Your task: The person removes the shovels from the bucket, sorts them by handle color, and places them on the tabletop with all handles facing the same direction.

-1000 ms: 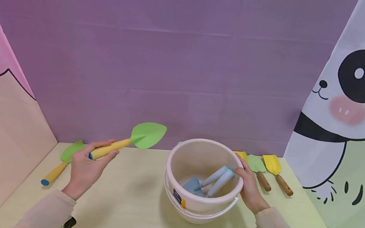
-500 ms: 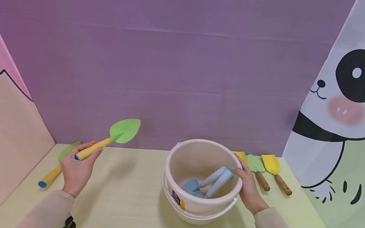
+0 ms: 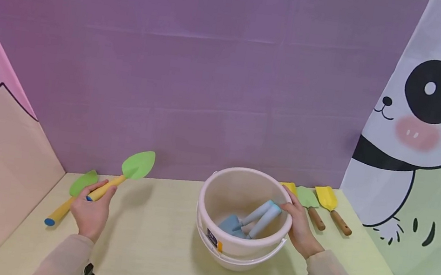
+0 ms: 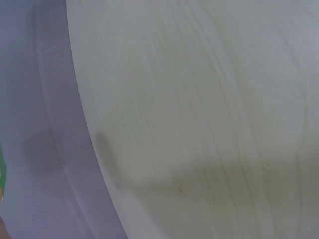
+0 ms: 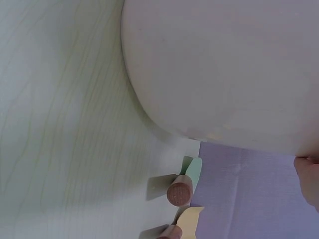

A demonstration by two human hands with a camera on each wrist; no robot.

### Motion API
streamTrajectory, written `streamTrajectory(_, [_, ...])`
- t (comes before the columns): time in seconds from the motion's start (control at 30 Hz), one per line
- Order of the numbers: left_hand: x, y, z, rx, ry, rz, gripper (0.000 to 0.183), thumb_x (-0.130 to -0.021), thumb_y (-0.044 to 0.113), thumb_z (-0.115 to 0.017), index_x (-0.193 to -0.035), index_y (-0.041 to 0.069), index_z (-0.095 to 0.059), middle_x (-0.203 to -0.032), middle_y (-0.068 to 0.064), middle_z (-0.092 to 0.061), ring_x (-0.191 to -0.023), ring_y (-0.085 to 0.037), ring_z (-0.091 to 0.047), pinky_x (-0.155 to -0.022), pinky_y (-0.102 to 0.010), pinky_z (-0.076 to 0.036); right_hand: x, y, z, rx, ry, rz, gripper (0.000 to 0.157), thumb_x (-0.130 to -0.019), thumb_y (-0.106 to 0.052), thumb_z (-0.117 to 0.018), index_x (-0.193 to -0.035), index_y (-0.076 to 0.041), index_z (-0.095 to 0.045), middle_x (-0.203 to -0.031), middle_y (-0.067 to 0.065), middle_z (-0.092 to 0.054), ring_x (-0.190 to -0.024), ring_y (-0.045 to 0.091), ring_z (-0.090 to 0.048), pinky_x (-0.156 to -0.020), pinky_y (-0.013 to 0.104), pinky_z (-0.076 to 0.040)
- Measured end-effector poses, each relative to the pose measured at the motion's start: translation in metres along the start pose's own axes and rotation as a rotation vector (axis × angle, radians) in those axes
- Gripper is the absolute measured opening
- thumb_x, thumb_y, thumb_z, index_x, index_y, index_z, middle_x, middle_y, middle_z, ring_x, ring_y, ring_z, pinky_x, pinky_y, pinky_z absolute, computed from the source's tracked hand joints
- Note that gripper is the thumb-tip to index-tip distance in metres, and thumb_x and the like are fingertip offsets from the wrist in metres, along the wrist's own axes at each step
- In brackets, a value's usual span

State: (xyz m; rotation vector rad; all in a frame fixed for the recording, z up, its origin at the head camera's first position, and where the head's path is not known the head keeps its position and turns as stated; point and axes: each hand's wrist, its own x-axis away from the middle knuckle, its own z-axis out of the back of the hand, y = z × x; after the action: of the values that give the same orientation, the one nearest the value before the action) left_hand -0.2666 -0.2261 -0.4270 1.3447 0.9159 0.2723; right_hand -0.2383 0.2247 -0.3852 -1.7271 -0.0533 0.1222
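My left hand holds a small garden trowel by its yellow handle, its green leaf-shaped blade raised off the table towards the back wall. Behind and left of that hand, a matching green trowel lies on the table, partly covered. A pale pink bucket stands right of centre. My right hand grips its right rim, thumb over the edge. Inside the bucket lean blue tools with light-blue handles. The right wrist view shows the bucket wall; the left wrist view shows mostly tabletop.
At the back right lie a yellow shovel and a light-green one, both with wooden handles. Another yellow blade is partly hidden behind the right hand. A purple wall closes off the back.
My left hand has moved left with the trowel and then dipped slightly, drawing near the lying green trowel. The bucket and the right hand have stayed put.
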Motion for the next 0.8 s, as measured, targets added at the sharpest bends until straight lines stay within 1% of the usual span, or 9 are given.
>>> streamTrajectory(0.07, [0.0,-0.002,0.002,-0.053,0.012,0.003,0.032,-0.071,0.019,-0.078,-0.099,0.005,-0.07,-0.085,0.019,-0.067,-0.071,0.008,-0.058,-0.062,-0.006,-0.045,0.0,0.0,-0.001,0.004,-0.006,-0.001,0.064,-0.088,-0.005,-0.033,-0.148,-0.011,-0.011,-0.153,0.007,-0.011,-0.133,0.024,-0.02,-0.106,0.038,-0.022])
streamTrajectory(0.2, [0.002,-0.007,0.006,-0.104,0.027,0.028,0.032,-0.071,0.019,-0.078,-0.097,0.004,-0.07,-0.075,0.031,-0.058,-0.068,0.011,-0.055,-0.06,-0.005,-0.043,0.001,0.0,-0.001,0.006,-0.002,0.006,0.064,-0.088,-0.004,-0.033,-0.148,-0.01,-0.011,-0.153,0.007,-0.012,-0.133,0.024,-0.02,-0.108,0.039,-0.02])
streamTrajectory(0.23, [0.003,-0.004,0.007,-0.129,0.027,0.051,0.033,-0.072,0.019,-0.077,-0.099,0.001,-0.069,-0.074,0.032,-0.056,-0.068,0.012,-0.054,-0.06,-0.005,-0.043,0.001,0.0,-0.001,0.006,0.003,0.007,0.064,-0.088,-0.005,-0.033,-0.148,-0.01,-0.012,-0.153,0.007,-0.012,-0.133,0.024,-0.02,-0.107,0.039,-0.021])
streamTrajectory(0.3, [0.003,-0.008,0.01,-0.172,0.025,0.077,0.035,-0.073,0.022,-0.077,-0.1,0.002,-0.069,-0.073,0.033,-0.053,-0.069,0.013,-0.051,-0.061,-0.004,-0.041,0.001,0.0,-0.003,0.002,0.007,0.007,0.064,-0.088,-0.005,-0.033,-0.148,-0.01,-0.012,-0.152,0.008,-0.013,-0.132,0.024,-0.021,-0.108,0.04,-0.02])
streamTrajectory(0.47, [0.001,-0.02,0.016,-0.278,0.044,0.114,0.036,-0.074,0.027,-0.075,-0.101,0.005,-0.069,-0.073,0.034,-0.045,-0.075,0.014,-0.043,-0.069,-0.007,-0.036,0.002,0.002,-0.004,0.02,0.005,-0.01,0.063,-0.088,-0.005,-0.032,-0.148,-0.01,-0.013,-0.151,0.009,-0.016,-0.13,0.023,-0.024,-0.102,0.031,-0.028])
streamTrajectory(0.53, [-0.001,-0.023,0.016,-0.3,0.051,0.132,0.037,-0.074,0.028,-0.075,-0.101,0.005,-0.069,-0.074,0.031,-0.045,-0.076,0.013,-0.041,-0.071,-0.01,-0.035,0.002,0.001,-0.004,0.023,0.007,-0.01,0.063,-0.088,-0.005,-0.033,-0.148,-0.011,-0.014,-0.151,0.008,-0.017,-0.13,0.022,-0.024,-0.102,0.03,-0.028])
streamTrajectory(0.6, [-0.002,-0.027,0.015,-0.319,0.047,0.152,0.037,-0.074,0.029,-0.074,-0.102,0.005,-0.069,-0.079,0.025,-0.048,-0.079,0.008,-0.042,-0.073,-0.011,-0.033,0.002,0.001,-0.003,0.018,0.011,-0.009,0.063,-0.088,-0.005,-0.033,-0.148,-0.012,-0.014,-0.151,0.007,-0.016,-0.13,0.022,-0.024,-0.103,0.033,-0.026])
streamTrajectory(0.7, [-0.003,-0.032,0.014,-0.353,0.036,0.182,0.037,-0.075,0.028,-0.074,-0.102,0.004,-0.068,-0.089,0.007,-0.058,-0.089,-0.006,-0.048,-0.077,-0.016,-0.033,0.002,0.0,-0.001,0.012,0.009,-0.005,0.063,-0.088,-0.005,-0.033,-0.148,-0.012,-0.014,-0.151,0.007,-0.015,-0.131,0.023,-0.023,-0.105,0.036,-0.023])
streamTrajectory(0.8, [-0.003,-0.037,0.014,-0.372,0.011,0.235,0.038,-0.076,0.028,-0.072,-0.104,0.003,-0.066,-0.104,-0.011,-0.06,-0.104,-0.022,-0.048,-0.086,-0.025,-0.035,0.001,-0.001,-0.001,0.014,0.005,-0.01,0.063,-0.089,-0.005,-0.032,-0.148,-0.012,-0.013,-0.151,0.006,-0.015,-0.131,0.023,-0.023,-0.105,0.036,-0.023])
